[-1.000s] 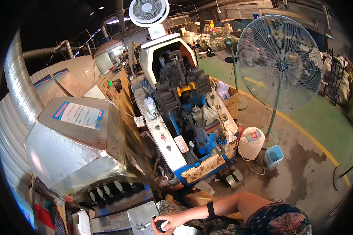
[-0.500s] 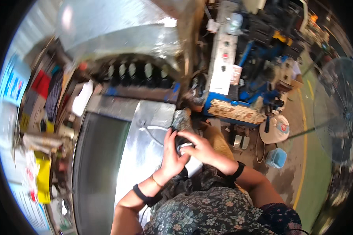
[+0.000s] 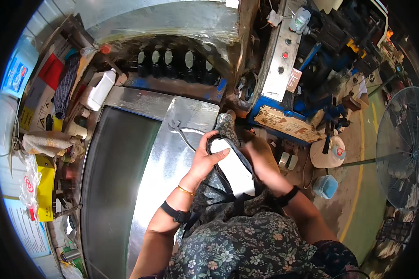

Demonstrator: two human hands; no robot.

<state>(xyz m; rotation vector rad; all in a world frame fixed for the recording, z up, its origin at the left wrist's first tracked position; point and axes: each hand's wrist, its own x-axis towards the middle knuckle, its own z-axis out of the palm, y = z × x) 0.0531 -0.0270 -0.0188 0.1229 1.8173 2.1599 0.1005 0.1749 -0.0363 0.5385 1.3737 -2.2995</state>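
Observation:
My left hand is closed on a black fabric pouch with a white rectangular block showing in its opening. The thumb lies on the white face, and the fingers wrap the pouch's far edge. Pouch and block are over my lap, in front of the dark floral clothing. Close by the pouch's right side is my right hand, smeared by motion. Its fingers are not clear, and I cannot tell whether it touches the pouch. A pale curved cable or rod runs from the steel panel toward my left hand.
A wide dark belt in a metal frame lies at my left. Beyond it, several dark bottle-like shapes stand in a row. At right are a machine with a button panel, a blue bin and a large fan.
Both hands were together over a pale object. Now the right hand has moved away to the right, and the left alone holds the pouch, its white block in plain view. The view has shifted slightly.

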